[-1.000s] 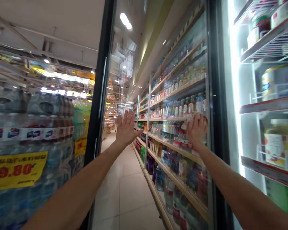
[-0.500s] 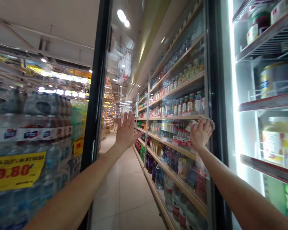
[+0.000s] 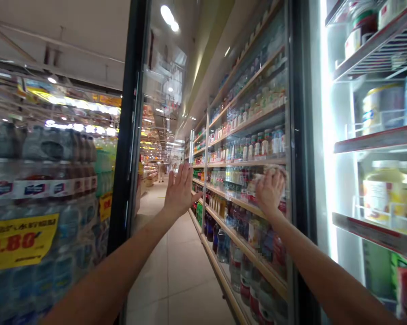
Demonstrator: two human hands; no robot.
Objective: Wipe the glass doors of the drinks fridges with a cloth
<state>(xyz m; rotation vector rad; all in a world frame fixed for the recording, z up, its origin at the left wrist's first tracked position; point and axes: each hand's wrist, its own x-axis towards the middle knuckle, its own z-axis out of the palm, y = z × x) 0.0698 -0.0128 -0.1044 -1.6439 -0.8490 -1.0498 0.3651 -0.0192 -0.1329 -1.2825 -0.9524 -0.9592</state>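
Note:
A glass door [image 3: 176, 108] in a dark frame stands in front of me, with shelves of bottles visible through it. My left hand [image 3: 180, 189] lies flat against the pane with its fingers spread and nothing in it. Under my right hand [image 3: 270, 192] is a light, crumpled cloth [image 3: 277, 171], pressed to the glass near the door's right side. The cloth's edge shows above and right of my fingers; the rest is covered by the hand.
To the right is a lit cooler with bottles and cans on its shelves [image 3: 376, 144]. At left, packs of bottled drinks [image 3: 54, 180] are stacked behind a yellow price sign [image 3: 20, 241]. A tiled floor [image 3: 176, 271] runs along the bottle shelves.
My right hand has moved left across the glass with the cloth, away from the right frame. My left hand keeps its place on the pane. The view has shifted slightly.

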